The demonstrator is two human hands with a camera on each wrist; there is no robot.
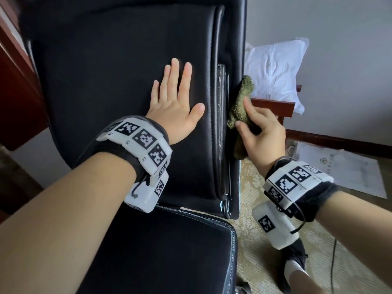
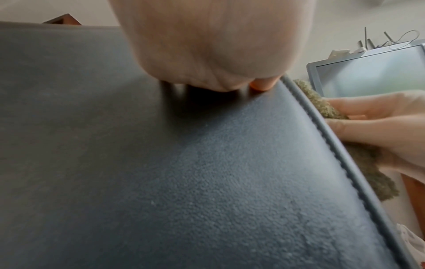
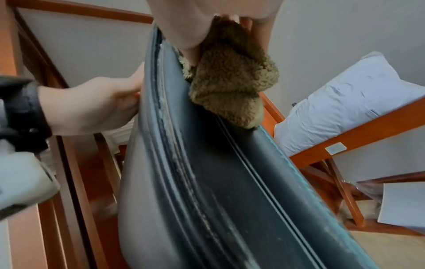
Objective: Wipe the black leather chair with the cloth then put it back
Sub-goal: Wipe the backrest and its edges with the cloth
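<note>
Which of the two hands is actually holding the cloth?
The right hand grips the green cloth against the chair's side edge; the left hand lies flat and empty on the backrest.

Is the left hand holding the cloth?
No, the left hand lies flat on the chair back; the right hand grips the cloth.

Both forearms bare, no sleeves. Each wrist: black fabric band (image 1: 118, 153) carrying white blocks printed with black square-code markers (image 1: 144, 139); white camera box (image 1: 275, 225) slung beneath, thin black cable (image 1: 301, 221) looping at right wrist. Foot at 5 o'clock: white sock (image 1: 296, 270), black shoe (image 1: 297, 253).
</note>
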